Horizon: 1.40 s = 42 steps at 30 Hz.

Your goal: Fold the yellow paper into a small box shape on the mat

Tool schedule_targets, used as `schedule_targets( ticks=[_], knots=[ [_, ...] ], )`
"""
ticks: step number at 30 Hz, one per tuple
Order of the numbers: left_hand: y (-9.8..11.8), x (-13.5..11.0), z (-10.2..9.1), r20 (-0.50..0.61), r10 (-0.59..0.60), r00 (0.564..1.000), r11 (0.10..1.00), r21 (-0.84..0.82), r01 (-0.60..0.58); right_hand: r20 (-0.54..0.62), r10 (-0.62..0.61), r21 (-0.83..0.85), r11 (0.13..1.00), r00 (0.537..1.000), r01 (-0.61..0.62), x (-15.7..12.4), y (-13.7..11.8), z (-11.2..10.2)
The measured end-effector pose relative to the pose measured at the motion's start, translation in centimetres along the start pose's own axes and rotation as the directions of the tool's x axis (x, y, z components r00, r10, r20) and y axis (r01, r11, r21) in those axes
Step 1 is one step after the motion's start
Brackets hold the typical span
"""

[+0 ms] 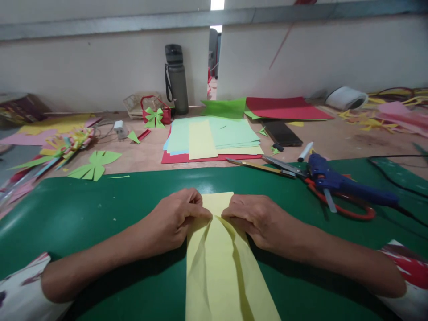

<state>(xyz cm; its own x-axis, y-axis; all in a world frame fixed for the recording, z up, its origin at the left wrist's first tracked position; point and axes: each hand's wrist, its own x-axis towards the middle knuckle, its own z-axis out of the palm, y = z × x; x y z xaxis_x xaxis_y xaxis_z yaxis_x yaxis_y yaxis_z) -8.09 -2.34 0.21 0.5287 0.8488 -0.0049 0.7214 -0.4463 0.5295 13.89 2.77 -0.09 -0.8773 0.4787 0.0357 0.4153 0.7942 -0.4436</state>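
Yellow paper is lying lengthwise on the green mat, long axis running from the person's side out toward the back of the table, so most of it is on the near side of the fingers, with the near end out of my sight. Left hand and right hand look about equally close tbh, 1 on each side near the far end, thumbs and fingers pinching the 2 raised folds, tips almost meeting over the middle.
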Motion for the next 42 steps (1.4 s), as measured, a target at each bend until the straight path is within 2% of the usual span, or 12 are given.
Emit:
schedule_targets(
  ticks=[8,13,18,21,25,31,37,39,42],
  knots=[
    [1.1,0.7,-0.3,-0.005,-0.116,0.993,0.991,-0.063,0.115,0.034,0.108,0.122,0.986,0.994,-0.111,0.6,-0.5,-1.0],
    [1.8,0.8,-0.5,0.033,-0.107,0.994,0.993,-0.049,0.109,0.122,0.134,0.134,0.98,0.983,-0.15,1.1,-0.8,-1.8],
    [2.4,1.4,-0.2,0.0,-0.283,0.959,0.959,-0.002,0.283,0.188,0.244,0.182,0.943,0.951,-0.278,2.0,-0.8,-2.0],
    [2.2,1.7,-0.1,0.001,-0.292,0.956,0.956,0.0,0.292,0.208,0.261,0.213,0.928,0.943,-0.304,2.6,-0.5,-1.9],
    [1.7,1.7,0.0,-0.002,-0.247,0.969,0.968,-0.051,0.247,0.183,0.232,0.209,0.94,0.955,-0.269,2.8,-0.5,-1.9],
    [1.3,2.0,0.2,-0.033,-0.266,0.963,0.963,-0.059,0.264,0.11,0.185,0.205,0.957,0.977,-0.205,2.8,-0.4,-1.7],
    [1.1,2.2,0.3,-0.046,-0.278,0.96,0.959,-0.066,0.274,0.096,0.06,0.183,0.98,0.994,-0.077,2.8,-0.2,-1.6],
    [1.1,2.1,0.2,-0.047,-0.292,0.955,0.955,-0.069,0.288,0.111,-0.012,0.126,0.992,0.994,-0.002,2.6,-0.2,-1.6],
    [1.1,2.1,0.1,-0.041,-0.296,0.954,0.953,-0.071,0.293,0.168,-0.07,-0.096,0.992,0.983,0.087,2.4,-0.1,-1.6]
  ],
)
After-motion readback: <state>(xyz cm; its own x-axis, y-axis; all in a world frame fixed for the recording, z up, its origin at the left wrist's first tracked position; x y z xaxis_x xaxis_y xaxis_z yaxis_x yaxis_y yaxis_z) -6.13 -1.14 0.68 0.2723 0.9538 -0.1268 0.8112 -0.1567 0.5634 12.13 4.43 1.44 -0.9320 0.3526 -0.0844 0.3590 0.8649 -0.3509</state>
